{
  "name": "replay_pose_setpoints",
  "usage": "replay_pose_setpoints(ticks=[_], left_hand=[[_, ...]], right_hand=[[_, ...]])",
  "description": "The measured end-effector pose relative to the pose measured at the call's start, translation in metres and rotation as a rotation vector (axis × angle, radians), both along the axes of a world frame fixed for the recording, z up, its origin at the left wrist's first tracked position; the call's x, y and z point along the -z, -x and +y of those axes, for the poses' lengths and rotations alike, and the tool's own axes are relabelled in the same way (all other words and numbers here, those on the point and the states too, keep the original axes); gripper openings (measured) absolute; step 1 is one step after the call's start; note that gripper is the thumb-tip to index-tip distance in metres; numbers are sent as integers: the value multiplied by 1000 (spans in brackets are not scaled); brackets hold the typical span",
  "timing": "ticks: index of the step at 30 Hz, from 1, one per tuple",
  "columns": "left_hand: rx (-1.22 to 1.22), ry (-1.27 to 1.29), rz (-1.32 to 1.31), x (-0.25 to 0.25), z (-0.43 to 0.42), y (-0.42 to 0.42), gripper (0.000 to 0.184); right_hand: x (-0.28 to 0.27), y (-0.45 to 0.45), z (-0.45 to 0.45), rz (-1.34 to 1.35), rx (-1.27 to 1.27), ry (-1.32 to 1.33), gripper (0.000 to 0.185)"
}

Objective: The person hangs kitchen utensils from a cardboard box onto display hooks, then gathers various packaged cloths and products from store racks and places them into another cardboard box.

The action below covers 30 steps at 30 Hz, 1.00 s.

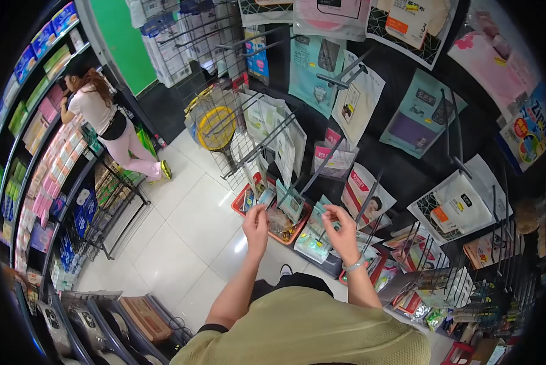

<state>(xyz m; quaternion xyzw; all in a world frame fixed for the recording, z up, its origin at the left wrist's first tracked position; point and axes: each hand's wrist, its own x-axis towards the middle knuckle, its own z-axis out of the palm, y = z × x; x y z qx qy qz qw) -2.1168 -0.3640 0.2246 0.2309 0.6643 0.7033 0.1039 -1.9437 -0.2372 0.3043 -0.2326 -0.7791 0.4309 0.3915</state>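
Both hands are raised in front of a rack of hanging packets. My left hand (256,224) has its fingers bent together above a red basket (239,205) of small goods; whether it pinches anything is too small to tell. My right hand (341,232), with a band at the wrist, has thumb and fingertips curled close to a teal packet (321,210). Whether the fingers hold that packet's edge is unclear. Just beyond the hands, a small green packet (290,204) hangs over the basket. To the right is a red and white packet (368,198).
Black metal hooks (328,159) stick out from the rack. A wire grid with a yellow round item (216,128) stands ahead. Another person (106,112) leans toward the stocked shelves (48,146) at the left. Tiled floor (182,243) lies between. A cardboard box (144,317) sits at lower left.
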Motion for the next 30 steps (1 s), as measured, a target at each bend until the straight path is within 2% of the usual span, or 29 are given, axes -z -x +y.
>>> replay_pose_setpoints(ticks=[2,5,9,10,12,14,16,19,20,23,24,28,29,30], left_hand=[[52,-4,21,22,24,24,21],[123,55,-103,20,48,38,22],[167,102,-28,47,84,67,25],[130,88,75,47,95,70,23],[219,119,152,62,119,84,26],[343,172,209,59,138,90,28],[508,247,253,35,151,87,31],[607,69,365,34,174,81,35],[586,10,527,37,183,84,47],[497,-102,738,11,201,85,60],[543,-79,739,14,212,89,70],[483,-8,564,9,255,92,82],[538,59,352,15,266,94,71],[557,123,456,21,276,97,57]], right_hand=[[3,6,3,-33,-49,41,18],[4,7,0,-98,-65,17,17],[17,5,-3,-189,8,4,12],[17,5,-4,-196,31,-5,12],[14,4,-14,-214,84,-8,13],[11,5,-24,-184,153,28,12],[7,7,-33,-149,244,39,10],[17,12,-47,-234,409,121,12],[16,18,-54,-228,462,135,14],[22,30,-71,-202,517,172,14],[19,35,-76,-199,519,166,13],[22,42,-97,-211,632,166,13],[22,43,-103,-197,673,181,13],[24,43,-109,-182,714,195,13]])
